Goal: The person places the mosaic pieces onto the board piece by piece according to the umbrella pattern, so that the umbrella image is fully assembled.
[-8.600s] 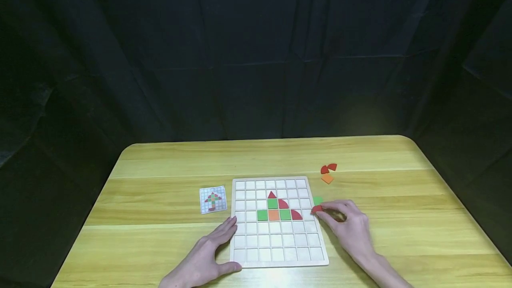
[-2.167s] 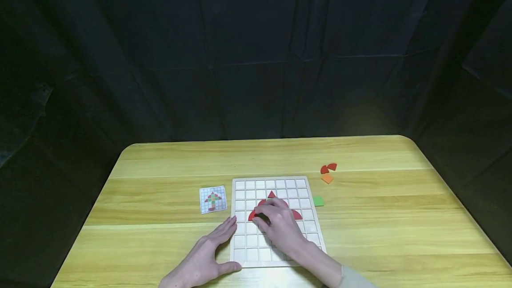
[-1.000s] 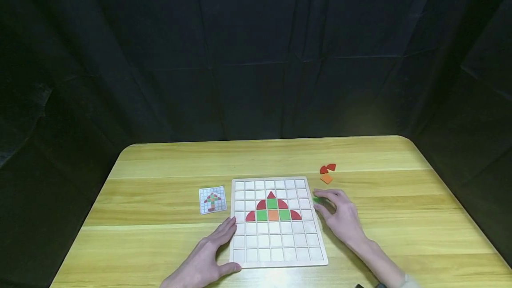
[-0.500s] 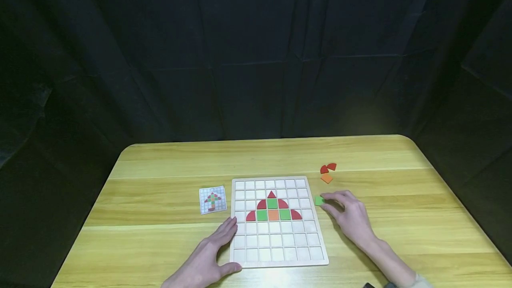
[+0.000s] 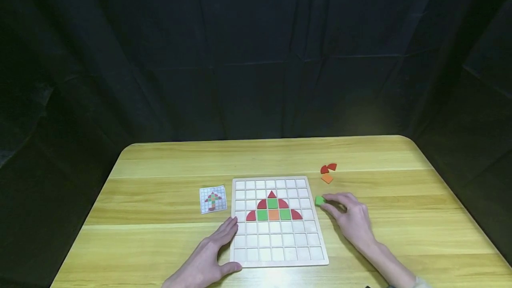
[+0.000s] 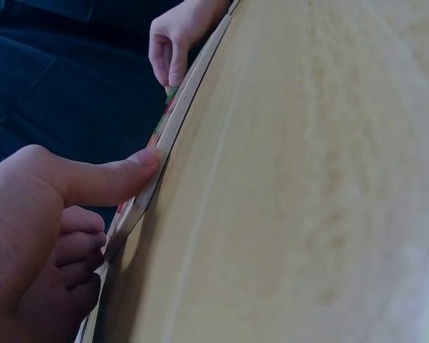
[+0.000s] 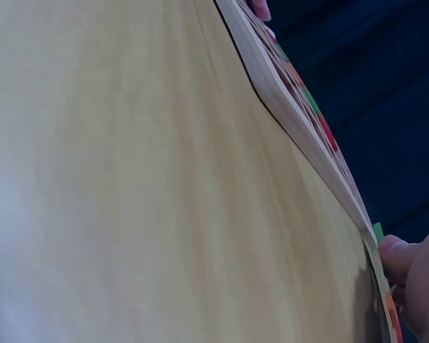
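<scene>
My right hand (image 5: 352, 217) pinches a green square tile (image 5: 319, 201) between thumb and fingertips, just off the right edge of the white gridded board (image 5: 280, 251). In the right wrist view the tile's green edge (image 7: 378, 231) shows above the thumb. My left hand (image 5: 208, 252) rests spread at the board's left side, fingertips on the rim and thumb (image 6: 111, 179) at the near corner. On the board sit a red triangle (image 5: 271, 195), green squares (image 5: 272, 203), an orange square (image 5: 274, 214) and red quarter-round tiles (image 5: 296, 214), arranged like an arrowhead.
Left of the board lies a small card (image 5: 213, 199) printed with a coloured arrow on a grid. Two red quarter-round tiles (image 5: 332, 166) and an orange tile (image 5: 327, 178) lie beyond the right hand. A dark curtain (image 5: 256, 79) hangs behind the wooden table (image 5: 160, 163).
Red quarter-round tiles were added to the board's left and right sides. My right hand has moved from the board back to the green square tile and now tilts it. The left hand stays put.
</scene>
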A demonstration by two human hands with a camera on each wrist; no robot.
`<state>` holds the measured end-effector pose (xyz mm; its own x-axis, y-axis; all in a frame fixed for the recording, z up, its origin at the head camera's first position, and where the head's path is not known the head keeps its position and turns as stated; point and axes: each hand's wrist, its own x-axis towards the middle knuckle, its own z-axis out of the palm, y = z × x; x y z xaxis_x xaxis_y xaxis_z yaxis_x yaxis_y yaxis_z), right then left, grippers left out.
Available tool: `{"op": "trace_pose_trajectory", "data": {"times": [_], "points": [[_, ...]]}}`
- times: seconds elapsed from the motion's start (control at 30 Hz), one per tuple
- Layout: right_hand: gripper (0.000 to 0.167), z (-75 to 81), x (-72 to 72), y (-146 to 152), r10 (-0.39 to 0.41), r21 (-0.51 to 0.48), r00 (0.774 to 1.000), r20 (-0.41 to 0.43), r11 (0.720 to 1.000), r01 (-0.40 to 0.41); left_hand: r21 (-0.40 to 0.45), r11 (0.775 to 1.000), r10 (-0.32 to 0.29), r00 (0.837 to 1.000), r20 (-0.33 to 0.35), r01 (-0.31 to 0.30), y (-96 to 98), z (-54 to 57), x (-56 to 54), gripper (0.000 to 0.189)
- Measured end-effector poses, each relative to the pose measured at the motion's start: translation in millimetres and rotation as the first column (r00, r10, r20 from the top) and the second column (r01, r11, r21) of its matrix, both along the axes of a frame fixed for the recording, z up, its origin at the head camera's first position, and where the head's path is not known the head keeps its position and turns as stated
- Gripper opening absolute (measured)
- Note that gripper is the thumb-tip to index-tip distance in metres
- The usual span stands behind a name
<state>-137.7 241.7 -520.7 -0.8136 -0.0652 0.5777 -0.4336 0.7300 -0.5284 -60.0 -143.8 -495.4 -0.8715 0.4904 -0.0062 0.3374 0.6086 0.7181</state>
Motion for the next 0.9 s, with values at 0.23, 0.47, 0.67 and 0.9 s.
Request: {"op": "trace_pose_trajectory", "data": {"times": [0.23,0.47,0.67,0.9], "points": [[0.032,3.4,10.1,-16,0.052,-0.044,0.999,0.002,0.998,-0.052,0.006,1.000,-0.006,1.000,-0.001,0.006,0.0,-0.4,0.0,0.086],[0.032,8.2,18.3,-36,0.138,-0.068,0.990,0.007,0.988,-0.137,0.018,1.000,-0.007,1.000,0.009,0.007,-0.5,0.0,0.1,0.085],[0.031,6.0,22.2,-54,0.196,-0.056,0.981,-0.008,0.979,-0.196,0.018,1.000,-0.002,1.000,0.005,0.002,-0.2,0.3,0.8,0.086],[0.026,7.3,24.1,-73,0.259,-0.065,0.966,0.010,0.964,-0.258,0.004,1.000,0.001,1.000,-0.014,-0.001,0.7,-0.1,1.0,0.085]]}}
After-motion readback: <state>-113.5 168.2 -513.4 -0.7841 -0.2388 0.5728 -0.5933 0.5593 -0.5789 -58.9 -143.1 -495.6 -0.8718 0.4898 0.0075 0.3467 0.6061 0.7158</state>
